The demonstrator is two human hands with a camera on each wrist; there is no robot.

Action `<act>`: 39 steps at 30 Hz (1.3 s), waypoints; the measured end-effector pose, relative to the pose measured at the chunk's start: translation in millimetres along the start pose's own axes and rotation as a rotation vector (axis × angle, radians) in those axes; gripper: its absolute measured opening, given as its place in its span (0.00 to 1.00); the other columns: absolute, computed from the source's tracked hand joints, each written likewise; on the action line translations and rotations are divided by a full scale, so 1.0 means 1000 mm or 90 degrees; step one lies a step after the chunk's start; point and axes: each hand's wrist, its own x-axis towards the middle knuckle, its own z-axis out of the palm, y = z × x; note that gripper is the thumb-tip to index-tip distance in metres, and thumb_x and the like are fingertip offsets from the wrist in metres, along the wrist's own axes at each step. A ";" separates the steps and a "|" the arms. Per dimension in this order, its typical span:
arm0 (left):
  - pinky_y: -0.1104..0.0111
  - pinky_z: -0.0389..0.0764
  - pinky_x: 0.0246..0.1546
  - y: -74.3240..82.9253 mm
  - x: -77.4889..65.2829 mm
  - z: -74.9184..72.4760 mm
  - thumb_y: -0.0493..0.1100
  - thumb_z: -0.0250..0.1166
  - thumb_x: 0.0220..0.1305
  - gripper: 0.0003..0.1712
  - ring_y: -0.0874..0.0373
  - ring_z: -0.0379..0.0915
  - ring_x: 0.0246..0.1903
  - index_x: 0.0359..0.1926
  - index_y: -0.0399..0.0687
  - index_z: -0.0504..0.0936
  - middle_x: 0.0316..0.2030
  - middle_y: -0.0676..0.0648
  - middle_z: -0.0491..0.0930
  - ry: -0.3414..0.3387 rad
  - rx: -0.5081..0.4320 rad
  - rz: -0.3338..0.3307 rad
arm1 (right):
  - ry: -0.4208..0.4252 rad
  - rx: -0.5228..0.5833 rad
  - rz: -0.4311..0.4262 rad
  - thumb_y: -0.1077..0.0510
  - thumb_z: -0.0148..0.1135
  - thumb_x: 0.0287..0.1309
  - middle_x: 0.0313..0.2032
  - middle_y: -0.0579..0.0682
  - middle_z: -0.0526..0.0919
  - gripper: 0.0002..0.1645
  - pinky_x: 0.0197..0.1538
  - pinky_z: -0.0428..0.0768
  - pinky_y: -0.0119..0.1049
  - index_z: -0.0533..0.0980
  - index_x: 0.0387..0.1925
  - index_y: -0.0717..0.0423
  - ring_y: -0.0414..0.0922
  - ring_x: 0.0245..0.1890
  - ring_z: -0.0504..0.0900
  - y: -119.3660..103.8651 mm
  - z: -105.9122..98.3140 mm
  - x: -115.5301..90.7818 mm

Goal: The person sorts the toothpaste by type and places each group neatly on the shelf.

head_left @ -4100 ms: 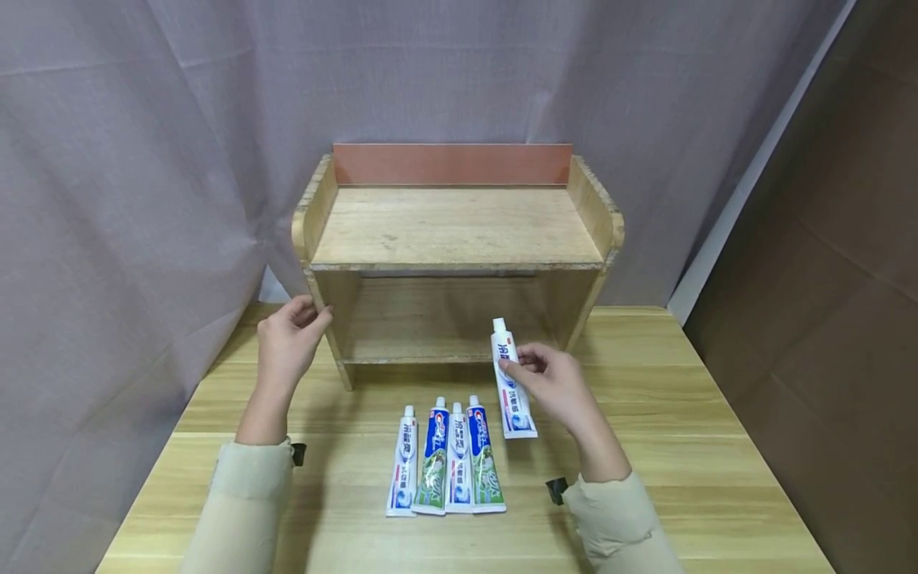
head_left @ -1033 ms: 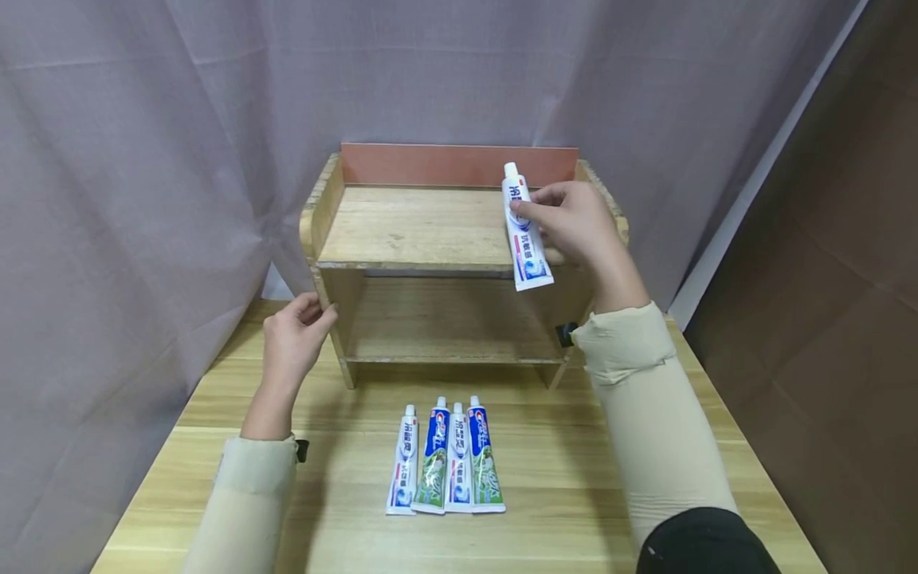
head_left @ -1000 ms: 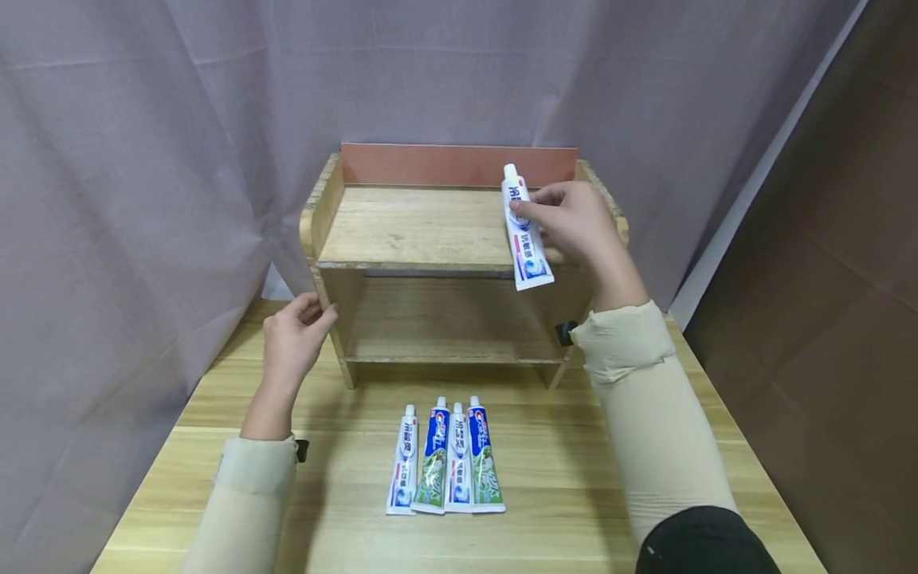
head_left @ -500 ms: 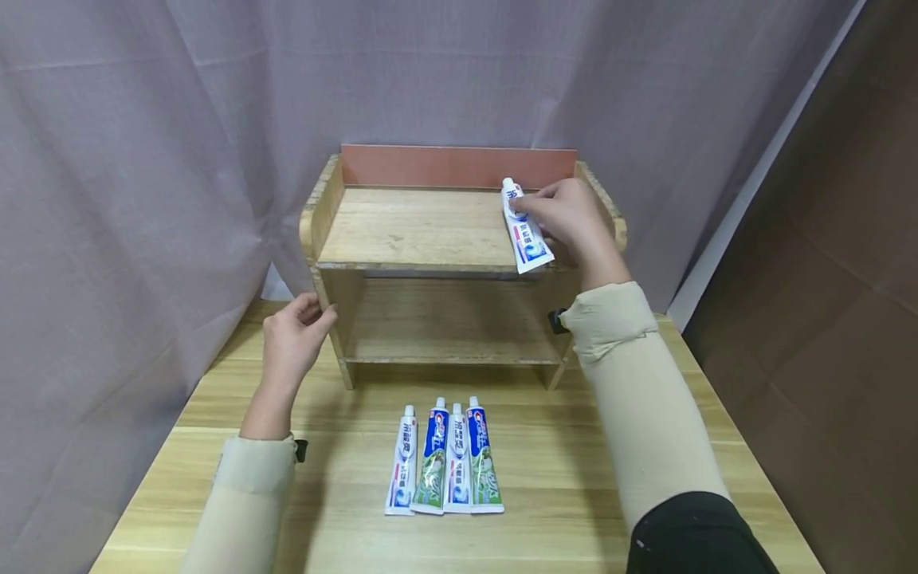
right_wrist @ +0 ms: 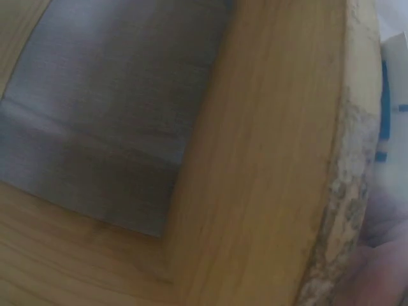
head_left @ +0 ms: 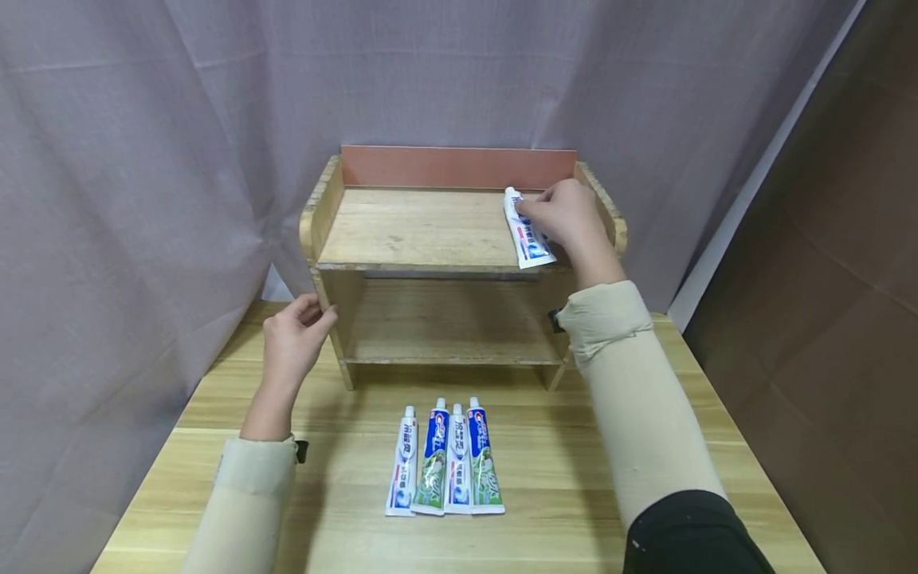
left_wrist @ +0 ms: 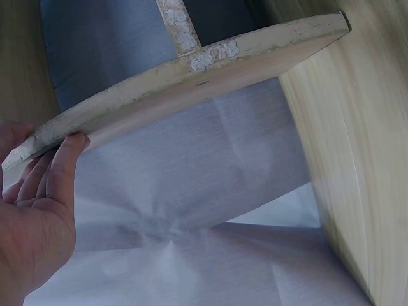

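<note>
Though likely light, soft, slick, pinch mid-body: gripping white-and-blue plastic toothpaste tube (head_left: 529, 245) toward cap (head_left: 510, 191) with fingers of right hand (head_left: 572, 219), pale wooden two-tier shelf (head_left: 423, 227) with left hand (head_left: 292, 341).

A shelf (head_left: 409, 231) is standing on the desk (head_left: 344, 510), right of the left hand (head_left: 296, 335); four tubes (head_left: 433, 462) are lying nearer than the right hand (head_left: 570, 219), which is holding another tube (head_left: 529, 237).

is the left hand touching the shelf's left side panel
Touching. The left wrist view shows the left hand pinching the side panel between thumb and fingers.
</note>
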 end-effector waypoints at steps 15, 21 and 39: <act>0.58 0.87 0.43 -0.001 0.002 0.003 0.47 0.67 0.64 0.13 0.51 0.87 0.40 0.43 0.43 0.87 0.40 0.42 0.88 0.001 -0.004 0.003 | 0.002 0.094 0.016 0.34 0.63 0.60 0.24 0.45 0.83 0.30 0.32 0.74 0.35 0.86 0.40 0.58 0.42 0.29 0.77 0.014 0.002 0.002; 0.59 0.87 0.43 -0.002 0.002 0.002 0.47 0.67 0.65 0.14 0.50 0.87 0.41 0.44 0.43 0.87 0.41 0.41 0.88 0.002 -0.004 0.000 | 0.004 0.157 0.024 0.35 0.66 0.58 0.22 0.43 0.84 0.30 0.33 0.74 0.34 0.86 0.44 0.57 0.40 0.28 0.80 0.019 0.006 0.003; 0.58 0.87 0.43 -0.002 0.001 0.003 0.48 0.66 0.65 0.15 0.50 0.87 0.41 0.45 0.43 0.87 0.42 0.41 0.88 -0.013 -0.002 -0.012 | 0.074 0.273 0.008 0.39 0.65 0.62 0.27 0.45 0.83 0.25 0.30 0.79 0.29 0.83 0.42 0.57 0.37 0.24 0.81 0.024 0.014 -0.003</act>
